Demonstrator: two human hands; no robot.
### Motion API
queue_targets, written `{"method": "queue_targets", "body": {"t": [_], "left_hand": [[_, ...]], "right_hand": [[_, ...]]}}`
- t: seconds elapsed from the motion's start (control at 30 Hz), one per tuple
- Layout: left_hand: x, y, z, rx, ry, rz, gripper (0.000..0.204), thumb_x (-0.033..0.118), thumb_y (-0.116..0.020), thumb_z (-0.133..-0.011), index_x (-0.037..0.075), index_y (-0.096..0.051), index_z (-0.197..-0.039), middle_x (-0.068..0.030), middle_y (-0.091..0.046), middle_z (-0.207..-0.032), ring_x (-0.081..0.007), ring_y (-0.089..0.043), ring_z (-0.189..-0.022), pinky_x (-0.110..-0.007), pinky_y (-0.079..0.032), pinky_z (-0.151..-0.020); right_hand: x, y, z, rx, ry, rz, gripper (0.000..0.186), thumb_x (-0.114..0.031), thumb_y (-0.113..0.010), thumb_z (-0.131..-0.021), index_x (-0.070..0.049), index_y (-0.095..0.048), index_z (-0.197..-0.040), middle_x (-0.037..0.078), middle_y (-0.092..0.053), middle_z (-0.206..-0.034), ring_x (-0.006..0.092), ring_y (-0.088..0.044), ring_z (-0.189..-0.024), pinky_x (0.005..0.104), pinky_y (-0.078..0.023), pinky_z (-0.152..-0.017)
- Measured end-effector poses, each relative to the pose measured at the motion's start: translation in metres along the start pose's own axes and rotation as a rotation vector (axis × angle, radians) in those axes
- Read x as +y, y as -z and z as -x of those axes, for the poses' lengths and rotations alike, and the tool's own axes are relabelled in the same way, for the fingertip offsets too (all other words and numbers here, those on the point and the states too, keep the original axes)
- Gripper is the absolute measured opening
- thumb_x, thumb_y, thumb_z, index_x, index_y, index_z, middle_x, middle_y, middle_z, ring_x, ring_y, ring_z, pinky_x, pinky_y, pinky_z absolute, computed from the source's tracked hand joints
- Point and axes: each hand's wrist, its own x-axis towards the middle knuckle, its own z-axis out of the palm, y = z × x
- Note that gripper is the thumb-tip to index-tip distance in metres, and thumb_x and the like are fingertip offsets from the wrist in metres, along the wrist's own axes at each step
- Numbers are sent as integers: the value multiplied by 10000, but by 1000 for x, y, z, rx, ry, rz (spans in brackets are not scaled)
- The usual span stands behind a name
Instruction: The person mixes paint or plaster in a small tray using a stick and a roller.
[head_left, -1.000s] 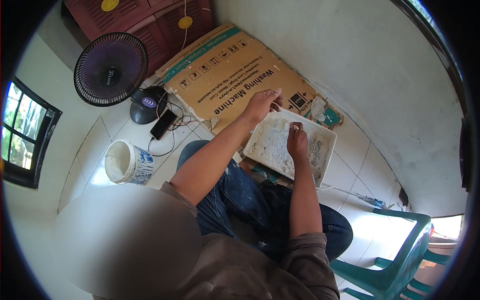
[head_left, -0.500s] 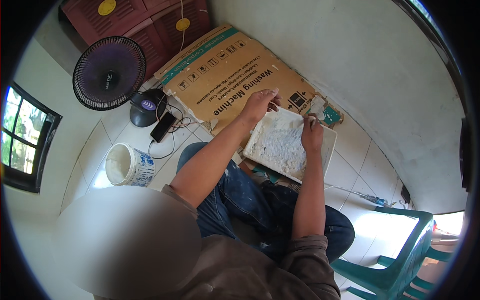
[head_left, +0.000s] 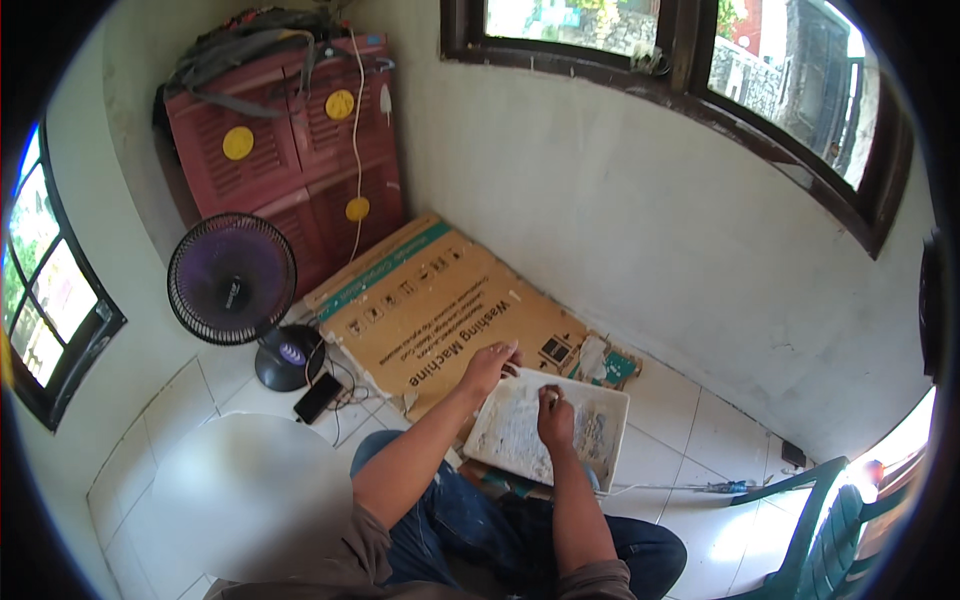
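A white rectangular tray (head_left: 621, 430), smeared inside with whitish paste, lies in front of my crossed legs. At its far left corner my left hand (head_left: 490, 364) is closed with bent fingers, apparently around the rim. My right hand (head_left: 556, 420) hangs over the inside of the tray, its fingers pressed together in a pinch. What they hold, if anything, is too small to make out. Under and beyond the tray spreads a flattened brown cardboard sheet (head_left: 440, 310), torn at its right end.
Left of the cardboard stand a black desk fan (head_left: 232, 280) and a phone (head_left: 318, 398) with tangled cables. A dark red cabinet (head_left: 245, 185) fills the far corner. At right are a green plastic chair (head_left: 825, 535) and a thin blue-ended tool (head_left: 728, 488) on white floor tiles.
The view has tilted up, bringing in the window and more cabinet. My right hand has moved left across the tray. My left hand stays at the tray's corner. The white bucket no longer shows.
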Motion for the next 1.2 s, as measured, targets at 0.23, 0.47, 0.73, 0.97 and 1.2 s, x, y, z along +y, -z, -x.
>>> {"method": "queue_targets", "body": {"t": [0.23, 0.47, 0.73, 0.97, 1.2], "left_hand": [[-45, 28, -25, 94, -17, -591, 343, 338, -611, -1047, 2, -680, -1027, -104, -740, -962, -164, -698, -830, -320, -553, -737], [-25, 41, -8, -29, -119, -343, 334, 338, -665, -1015, 8, -714, -1014, -101, -740, -887, -164, -704, -779, -306, -561, -746], [3, 177, 31, 243, -45, -1193, 354, 360, -677, -960, 22, -753, -1028, -147, -755, -940, -248, -718, -877, -389, -559, -813], [5, 180, 47, 203, -74, -1408, 240, 240, -666, -836, 64, -777, -955, -216, -742, -980, -409, -703, -927, -529, -542, -819], [13, 118, 57, -178, 58, -1647, 298, 270, -638, -881, 64, -780, -1041, -189, -747, -1053, -379, -715, -983, -492, -561, -852]], "right_hand": [[-3, -7, 3, 154, 392, 301, 181, -245, -599, -1018, -108, -703, -1075, 152, -759, -877, 364, -728, -885, 497, -484, -853], [5, -6, 15, 88, 19, 257, 204, -263, -549, -1035, -141, -690, -1118, 135, -766, -967, 359, -728, -912, 537, -442, -906], [5, -39, 14, -141, 202, 209, 174, -203, -553, -1022, -107, -678, -1095, 177, -740, -880, 412, -706, -893, 546, -520, -786], [33, -29, -10, 29, 180, -16, 168, -116, -530, -1002, -51, -683, -1022, 238, -715, -863, 458, -686, -818, 530, -511, -730], [18, -9, 1, 164, 134, 61, 248, -176, -552, -1007, -6, -690, -1122, 283, -714, -978, 465, -685, -895, 532, -510, -805]]}}
